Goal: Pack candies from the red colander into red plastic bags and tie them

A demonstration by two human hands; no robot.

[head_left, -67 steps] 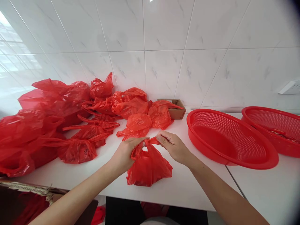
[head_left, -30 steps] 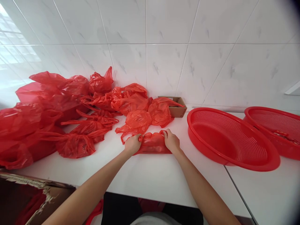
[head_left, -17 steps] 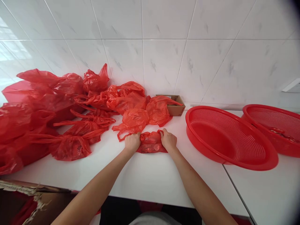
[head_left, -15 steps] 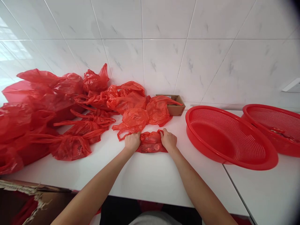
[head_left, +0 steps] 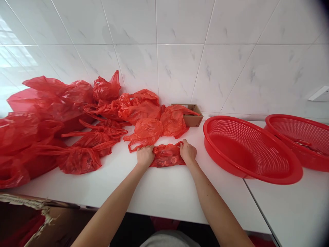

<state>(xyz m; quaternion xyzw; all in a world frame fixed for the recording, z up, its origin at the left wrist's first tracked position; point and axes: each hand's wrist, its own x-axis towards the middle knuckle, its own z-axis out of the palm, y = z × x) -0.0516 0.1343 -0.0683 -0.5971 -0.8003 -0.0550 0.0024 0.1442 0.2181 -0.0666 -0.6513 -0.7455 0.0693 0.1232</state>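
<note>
A small red plastic bag [head_left: 167,156] with something packed inside lies on the white table [head_left: 164,195] in front of me. Through the thin film, pale round marks show, but the contents are too blurred to name. My left hand [head_left: 145,156] is closed on the bag's left end. At the right end, my right hand [head_left: 188,151] grips a gathered loop that looks like the bag's handle. Just behind the bag rests another filled red plastic bag [head_left: 148,129], its handle loop close to my left fingers.
Many red bags [head_left: 79,159] are heaped on the left. A small cardboard box [head_left: 193,120] stands by the tiled wall. To the right is a red perforated basket [head_left: 231,151], with a second basket [head_left: 303,151] beyond holding small items. A torn carton [head_left: 61,223] sits below the table's left edge.
My right hand has moved slightly to the right, drawing out the bag's handle loop. My left hand keeps its hold in nearly the same place.
</note>
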